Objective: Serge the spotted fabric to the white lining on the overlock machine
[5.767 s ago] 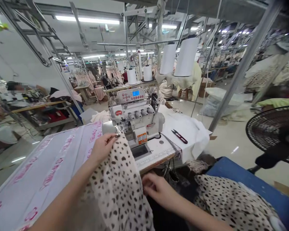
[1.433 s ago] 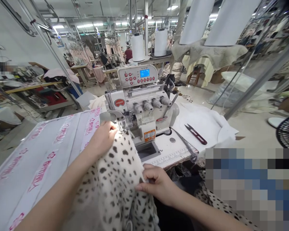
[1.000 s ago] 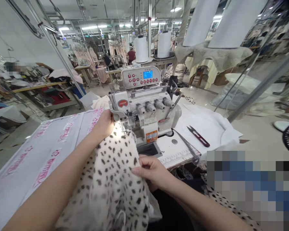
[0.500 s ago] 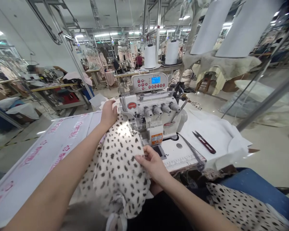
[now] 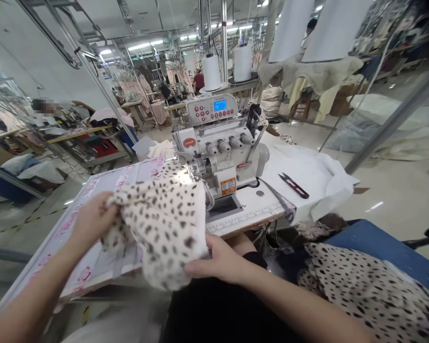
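A cream cloth with dark spots (image 5: 164,214) stretches between my two hands, in front of a white overlock sewing machine (image 5: 221,147). Its far part lies by the lit needle area. My left hand (image 5: 96,214) is closed on the cloth's left side, slightly blurred. On the right edge, near the bottom corner, my right hand (image 5: 214,259) pinches the cloth between thumb and fingers. The cloth's lower part hangs off the table's front edge.
Dark red thread snips (image 5: 295,186) lie on white material right of the machine. More spotted cloth (image 5: 364,286) rests on a blue surface (image 5: 389,252) at lower right. Thread cones (image 5: 211,71) stand behind the machine. A person (image 5: 199,82) is in the far background.
My left hand has moved from beside the machine toward me and left, drawing the cloth with it. My right hand is slightly lower, and the cloth is spread wider. The view has shifted.
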The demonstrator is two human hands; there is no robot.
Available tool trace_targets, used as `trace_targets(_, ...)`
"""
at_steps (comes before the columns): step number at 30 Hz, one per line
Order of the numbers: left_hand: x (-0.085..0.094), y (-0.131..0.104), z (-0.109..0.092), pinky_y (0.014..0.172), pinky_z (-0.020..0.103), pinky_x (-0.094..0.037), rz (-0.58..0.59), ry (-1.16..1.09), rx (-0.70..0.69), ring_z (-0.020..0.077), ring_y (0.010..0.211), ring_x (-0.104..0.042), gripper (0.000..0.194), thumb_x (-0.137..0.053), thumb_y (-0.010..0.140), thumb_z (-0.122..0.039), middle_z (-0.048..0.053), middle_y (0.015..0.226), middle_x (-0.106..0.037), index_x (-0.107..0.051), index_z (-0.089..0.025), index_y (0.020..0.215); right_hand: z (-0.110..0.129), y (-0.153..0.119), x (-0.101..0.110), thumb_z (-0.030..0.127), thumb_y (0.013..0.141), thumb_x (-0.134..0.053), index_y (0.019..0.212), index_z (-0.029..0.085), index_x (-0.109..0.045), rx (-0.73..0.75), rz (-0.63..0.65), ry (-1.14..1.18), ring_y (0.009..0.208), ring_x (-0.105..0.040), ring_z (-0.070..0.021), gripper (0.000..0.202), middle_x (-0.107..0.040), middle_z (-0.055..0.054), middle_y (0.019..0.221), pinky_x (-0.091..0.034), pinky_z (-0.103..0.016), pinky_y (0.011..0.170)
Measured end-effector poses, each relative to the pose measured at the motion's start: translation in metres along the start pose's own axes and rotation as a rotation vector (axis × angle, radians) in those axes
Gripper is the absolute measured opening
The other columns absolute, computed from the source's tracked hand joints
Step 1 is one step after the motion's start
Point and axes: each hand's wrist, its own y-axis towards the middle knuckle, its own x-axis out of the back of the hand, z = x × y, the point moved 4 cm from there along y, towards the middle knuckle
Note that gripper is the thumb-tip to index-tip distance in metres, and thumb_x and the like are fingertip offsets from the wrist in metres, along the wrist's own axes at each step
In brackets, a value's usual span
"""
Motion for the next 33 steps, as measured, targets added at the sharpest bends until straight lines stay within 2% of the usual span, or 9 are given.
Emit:
trace_targets(3,0.035,0.03,-0.012,0.088,0.052,-0.04,-0.214,0.039,-0.034,0.032,0.103,-0.048,0.042,-0.043,0.076,-0.032,0.013,0.099,-0.056,-0.055,-0.006,0.107,-0.021,-0.005,-0.018,0.03,0.062,-0.071,0.107,0.015,-0.059,0.001,-0.111,-0.028,0.094,-0.056,-0.0241,0.049,-0.062,-0.007,0.101,-0.046,-0.035,0.082)
trace_targets(5,0.037,0.018,-0.035,0.092,0.05,-0.038,-0.285,0.005,-0.084,0.0309,0.108,-0.044,0.05,-0.046,0.077,-0.037,0.015,0.108,-0.052,-0.049,-0.005,0.115,-0.04,-0.013,-0.019,0.031,0.064,-0.069,0.101,0.013,-0.062,-0.006,-0.205,-0.113,0.093,-0.056,-0.0262,0.042,-0.062,-0.009,0.1,-0.046,-0.037,0.081)
trace_targets(10,-0.013,-0.091,-0.098,0.099,0.042,-0.033,-0.363,-0.135,-0.401,0.0257,0.114,-0.042,0.053,-0.059,0.075,-0.033,0.013,0.118,-0.047,-0.041,-0.015,0.122,-0.072,-0.038,-0.002,0.038,0.081,-0.053,0.096,0.012,-0.063,0.022,-0.217,-0.253,0.086,-0.057,-0.0234,0.032,-0.064,-0.008,0.094,-0.046,-0.036,0.078)
trace_targets(12,-0.035,-0.125,-0.102,0.098,0.044,-0.034,-0.429,-0.132,-0.427,0.0261,0.112,-0.043,0.05,-0.061,0.074,-0.024,0.014,0.117,-0.046,-0.042,-0.017,0.119,-0.075,-0.045,0.007,0.039,0.084,-0.048,0.095,0.011,-0.063,0.022,-0.216,-0.3,0.084,-0.057,-0.0223,0.033,-0.064,-0.007,0.09,-0.046,-0.034,0.077)
trace_targets(14,-0.053,-0.136,-0.092,0.098,0.046,-0.033,-0.433,-0.122,-0.309,0.0281,0.113,-0.041,0.049,-0.059,0.075,-0.024,0.016,0.117,-0.044,-0.04,-0.015,0.119,-0.073,-0.049,0.012,0.038,0.086,-0.046,0.09,0.012,-0.063,0.045,-0.235,-0.356,0.081,-0.056,-0.0212,0.032,-0.063,-0.006,0.086,-0.045,-0.032,0.074)
trace_targets(20,-0.079,-0.1,-0.06,0.103,0.051,-0.025,-0.203,-0.201,0.066,0.0337,0.125,-0.025,0.066,-0.055,0.077,-0.038,0.021,0.13,-0.029,-0.027,-0.008,0.13,-0.046,-0.046,0.011,0.025,0.084,-0.051,0.084,0.017,-0.067,0.253,-0.327,-0.604,0.087,-0.054,-0.0231,0.018,-0.06,-0.009,0.09,-0.044,-0.034,0.078)
trace_targets(25,-0.079,-0.074,-0.044,0.104,0.049,-0.027,-0.189,-0.285,0.132,0.0301,0.124,-0.031,0.048,-0.045,0.072,-0.014,0.018,0.127,-0.036,-0.038,-0.012,0.12,-0.018,-0.052,0.01,0.03,0.076,-0.061,0.096,0.019,-0.067,0.254,-0.388,-0.468,0.092,-0.058,-0.0273,0.024,-0.064,-0.008,0.1,-0.046,-0.037,0.082)
trace_targets(30,-0.046,-0.069,-0.023,0.098,0.036,-0.036,-0.224,-0.293,0.167,0.022,0.112,-0.044,0.049,-0.036,0.065,-0.004,0.014,0.115,-0.049,-0.043,-0.011,0.113,0.0,-0.064,0.036,0.039,0.061,-0.074,0.098,0.019,-0.061,0.134,-0.723,-0.184,0.071,-0.062,-0.0222,0.044,-0.067,-0.006,0.085,-0.052,-0.027,0.059)
trace_targets(33,-0.009,-0.059,-0.021,0.085,0.03,-0.043,-0.104,-0.298,0.113,0.0183,0.096,-0.053,0.046,-0.037,0.067,-0.007,0.008,0.102,-0.058,-0.047,-0.012,0.111,0.003,-0.055,0.029,0.043,0.057,-0.076,0.108,0.023,-0.055,0.041,-0.707,0.107,0.063,-0.063,-0.0215,0.059,-0.068,-0.008,0.089,-0.052,-0.028,0.051)
